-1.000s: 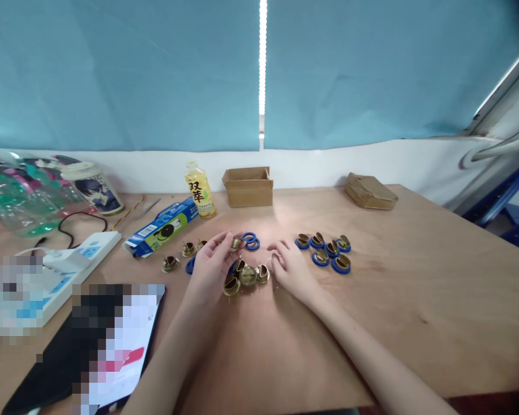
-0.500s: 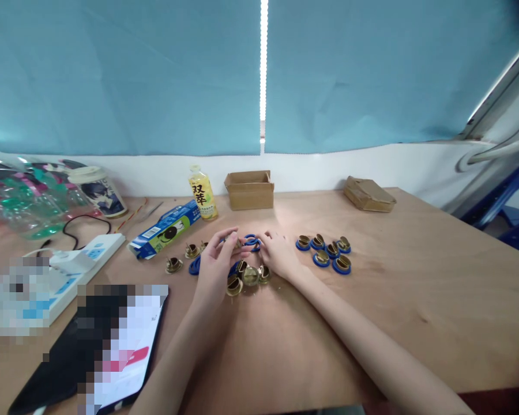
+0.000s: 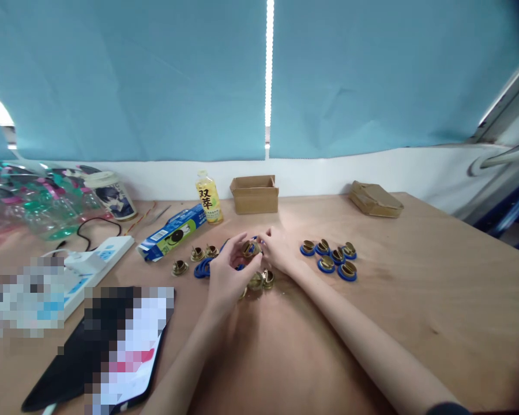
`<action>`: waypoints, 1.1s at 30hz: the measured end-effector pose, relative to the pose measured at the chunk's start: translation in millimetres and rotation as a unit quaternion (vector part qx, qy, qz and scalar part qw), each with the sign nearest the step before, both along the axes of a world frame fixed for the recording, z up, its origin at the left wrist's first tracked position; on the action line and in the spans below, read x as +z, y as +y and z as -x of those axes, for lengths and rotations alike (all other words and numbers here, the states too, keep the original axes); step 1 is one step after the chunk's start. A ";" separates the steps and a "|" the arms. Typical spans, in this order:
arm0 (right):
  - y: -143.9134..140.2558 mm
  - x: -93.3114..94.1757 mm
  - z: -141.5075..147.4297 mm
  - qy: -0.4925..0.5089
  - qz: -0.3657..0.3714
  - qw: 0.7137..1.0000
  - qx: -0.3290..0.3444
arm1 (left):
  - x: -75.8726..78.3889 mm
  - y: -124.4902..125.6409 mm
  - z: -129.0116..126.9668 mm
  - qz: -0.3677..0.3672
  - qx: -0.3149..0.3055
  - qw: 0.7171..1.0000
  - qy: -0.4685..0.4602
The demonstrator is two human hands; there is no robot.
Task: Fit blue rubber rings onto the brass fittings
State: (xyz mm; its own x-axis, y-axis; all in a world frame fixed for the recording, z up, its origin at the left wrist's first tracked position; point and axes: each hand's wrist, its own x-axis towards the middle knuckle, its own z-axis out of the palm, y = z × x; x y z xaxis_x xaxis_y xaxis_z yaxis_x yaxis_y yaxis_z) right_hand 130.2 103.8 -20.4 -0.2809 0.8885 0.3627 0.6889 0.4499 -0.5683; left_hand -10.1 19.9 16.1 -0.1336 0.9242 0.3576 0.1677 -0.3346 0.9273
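Note:
My left hand (image 3: 227, 271) holds a small brass fitting (image 3: 247, 248) between thumb and fingers above the wooden table (image 3: 415, 300). My right hand (image 3: 277, 250) meets it from the right, fingertips on a blue rubber ring at the fitting. Below the hands lie loose brass fittings (image 3: 259, 280). Left of them sit bare blue rings (image 3: 202, 268) and more brass fittings (image 3: 195, 253). To the right, several brass fittings with blue rings on them (image 3: 331, 257) form a group.
A yellow drink bottle (image 3: 208, 197), an open cardboard box (image 3: 254, 195) and a flat brown packet (image 3: 375, 199) stand along the back. A blue carton (image 3: 172, 231), a white power strip (image 3: 96, 259) and a dark tablet (image 3: 108, 351) lie at left.
My right hand moved left from the table to the blue rings and now meets the left hand at the brass fitting. The view shifted slightly downward.

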 end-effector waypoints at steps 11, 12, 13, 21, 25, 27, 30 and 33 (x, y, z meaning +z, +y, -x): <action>-58.0 55.8 -55.7 0.319 0.039 0.947 -0.012 | -9.1 -12.5 -13.3 -0.094 -0.032 0.980 0.170; -65.8 57.2 -57.1 0.351 0.058 0.935 0.012 | -10.1 -13.8 -15.9 -0.078 -0.049 0.983 0.156; -72.6 56.7 -57.1 0.362 0.075 0.928 0.032 | -11.0 -14.9 -18.4 -0.057 -0.065 0.987 0.136; -87.3 33.4 -35.5 0.347 0.068 0.933 0.067 | -11.7 -16.5 -25.2 0.084 -0.162 0.982 -0.049; -89.3 28.7 -31.7 0.308 0.040 0.950 0.029 | -10.1 -13.3 -23.8 0.135 -0.183 0.967 -0.116; -90.1 25.8 -31.7 0.299 0.033 0.954 0.014 | -9.1 -12.5 -23.0 0.156 -0.185 0.961 -0.136; -89.3 22.1 -32.7 0.329 0.041 0.944 0.007 | -7.8 -12.8 -23.1 0.169 -0.182 0.956 -0.157; -87.0 19.6 -34.6 0.351 0.046 0.935 -0.001 | -8.0 -13.2 -24.4 0.178 -0.186 0.953 -0.157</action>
State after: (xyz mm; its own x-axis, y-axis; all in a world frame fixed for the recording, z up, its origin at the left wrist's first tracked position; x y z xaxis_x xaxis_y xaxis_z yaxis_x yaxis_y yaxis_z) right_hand 164.8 16.8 -0.8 -0.0006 0.9256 0.3785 0.1318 0.3753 -0.9175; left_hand 14.2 6.6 8.1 0.1781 0.9840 0.0095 -0.2067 0.0279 0.9780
